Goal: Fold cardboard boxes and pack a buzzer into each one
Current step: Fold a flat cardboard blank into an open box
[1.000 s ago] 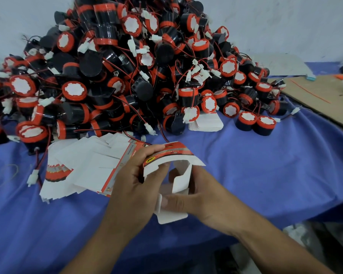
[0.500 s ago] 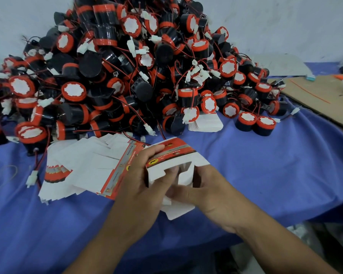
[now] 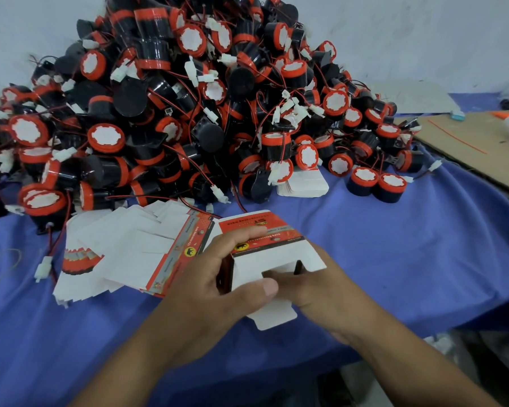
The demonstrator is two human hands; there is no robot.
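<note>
I record the left hand [image 3: 206,292] grasping the half-folded box [image 3: 262,230]: its fingers lie curled over the red printed top panel and its thumb presses on the white front flap. The right hand [image 3: 323,286] meets the same box from the opposite side, its fingers curled in under a white side flap and partly hidden by it, holding the box there. The box sits between the 2 hands, over the blue cloth [image 3: 409,259], with 1 white flap hanging free below the left thumb. Just outboard of the left hand lies a fanned stack of flat box blanks [image 3: 124,248], mostly white side up. Farther out from both hands rises a large pile of buzzers [image 3: 188,113], black with red caps and trailing wires. 2 buzzers [image 3: 376,188] stand upright out past the right hand, and a brown cardboard sheet [image 3: 482,148] lies well beyond it
</note>
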